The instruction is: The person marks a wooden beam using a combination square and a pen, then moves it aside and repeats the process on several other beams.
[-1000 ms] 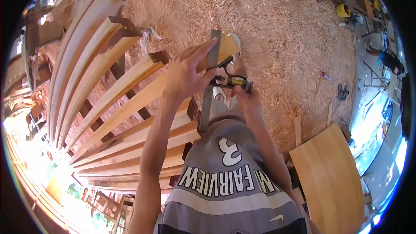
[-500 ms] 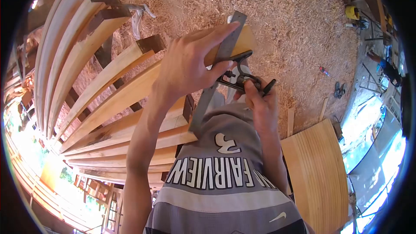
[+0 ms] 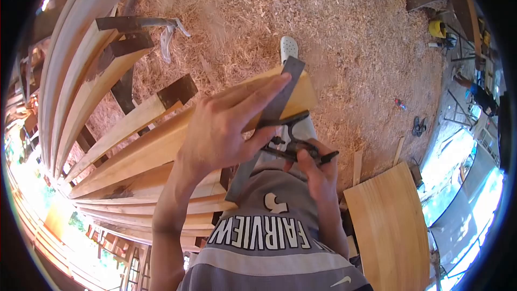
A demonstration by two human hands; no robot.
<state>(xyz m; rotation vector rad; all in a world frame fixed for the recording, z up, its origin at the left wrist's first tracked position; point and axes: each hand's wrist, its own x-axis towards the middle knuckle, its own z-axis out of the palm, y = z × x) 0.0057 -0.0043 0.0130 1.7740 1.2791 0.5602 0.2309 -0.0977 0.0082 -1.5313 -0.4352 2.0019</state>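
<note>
Gripping black head (image 3: 295, 153) of metal square (image 3: 278, 103) in R hand (image 3: 322, 175), thumb & fingers wrapped on it; L hand (image 3: 221, 126) unclenched, laid over plank (image 3: 306, 94), fingers straight, fingertips (image 3: 284, 78) on blade

From R grip: lying up & to L, betw both hands, w/ head nearer R, upper blade nearer L

Running long axis slantwise across plank, nr its end, not along it; pointing far tip fwd & slightly R, twd white shoe (image 3: 289, 48), near tip back & L
</note>
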